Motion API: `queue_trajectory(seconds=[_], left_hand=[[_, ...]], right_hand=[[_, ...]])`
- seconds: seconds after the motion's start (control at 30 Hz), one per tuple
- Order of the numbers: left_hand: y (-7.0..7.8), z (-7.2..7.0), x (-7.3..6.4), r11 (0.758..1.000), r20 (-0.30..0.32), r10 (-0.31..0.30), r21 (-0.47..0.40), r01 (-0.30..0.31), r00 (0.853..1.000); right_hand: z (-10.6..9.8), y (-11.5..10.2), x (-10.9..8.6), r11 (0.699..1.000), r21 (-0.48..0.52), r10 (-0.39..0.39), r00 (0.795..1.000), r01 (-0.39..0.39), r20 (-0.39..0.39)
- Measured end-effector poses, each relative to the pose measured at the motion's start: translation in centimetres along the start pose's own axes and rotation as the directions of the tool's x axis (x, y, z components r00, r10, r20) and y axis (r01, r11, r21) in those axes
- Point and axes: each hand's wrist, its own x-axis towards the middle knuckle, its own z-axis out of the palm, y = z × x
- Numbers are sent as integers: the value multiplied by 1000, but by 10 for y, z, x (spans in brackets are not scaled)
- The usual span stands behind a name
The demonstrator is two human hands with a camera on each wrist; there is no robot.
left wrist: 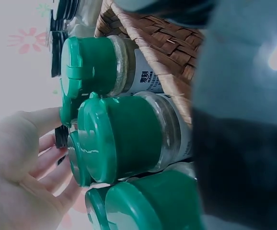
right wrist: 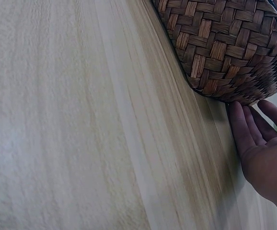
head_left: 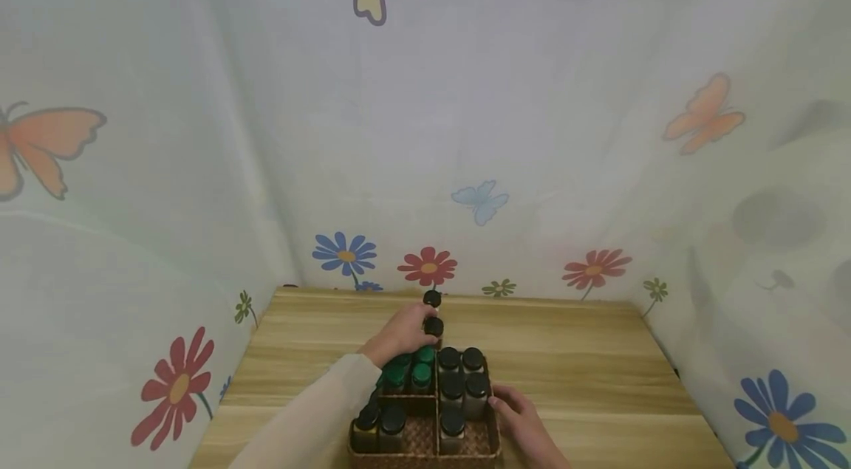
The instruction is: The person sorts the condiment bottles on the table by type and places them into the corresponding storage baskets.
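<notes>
Just behind a woven basket (head_left: pixel 465 456), my left hand (head_left: pixel 404 332) reaches over green-capped spice jars (head_left: pixel 422 376). Its thumb and fingers pinch a black-capped spice jar (head_left: pixel 433 326); in the left wrist view, that jar's lower part is hidden behind the green caps (left wrist: pixel 129 136). Another black-capped jar (head_left: pixel 432 298) stands just beyond. My right hand (head_left: pixel 521 421) touches the basket's right side with extended fingertips. In the right wrist view, those fingers (right wrist: pixel 241 127) meet the woven wall (right wrist: pixel 225 52) low down, near the tabletop.
Dividers split the basket into compartments. Black-capped jars (head_left: pixel 450 386) fill part of the right side, and two dark-capped jars (head_left: pixel 392 421) stand at front left. The wooden table (head_left: pixel 565 351) ends at a curtain (head_left: pixel 532 122) printed with flowers and butterflies.
</notes>
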Motion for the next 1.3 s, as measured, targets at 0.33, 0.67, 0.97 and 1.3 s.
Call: queue_trajectory(seconds=[0.33, 0.67, 0.97, 1.3], left_hand=[[1, -2, -5, 999, -28, -4, -50, 3, 1000], [6, 1, -9, 1000, -52, -18, -19, 17, 998], [9, -14, -10, 999, -106, -46, -27, 43, 993], [22, -61, -25, 992, -170, 23, -120, -44, 985]], right_hand=[[-1, 0, 0, 1000, -18, 2, 1000, -2, 1], [-3, 1, -1, 1000, -12, 4, 1000, -4, 3], [-2, 4, -3, 1000, 10, -9, 1000, 9, 12], [-5, 6, -2, 1000, -21, 14, 1000, -14, 6]])
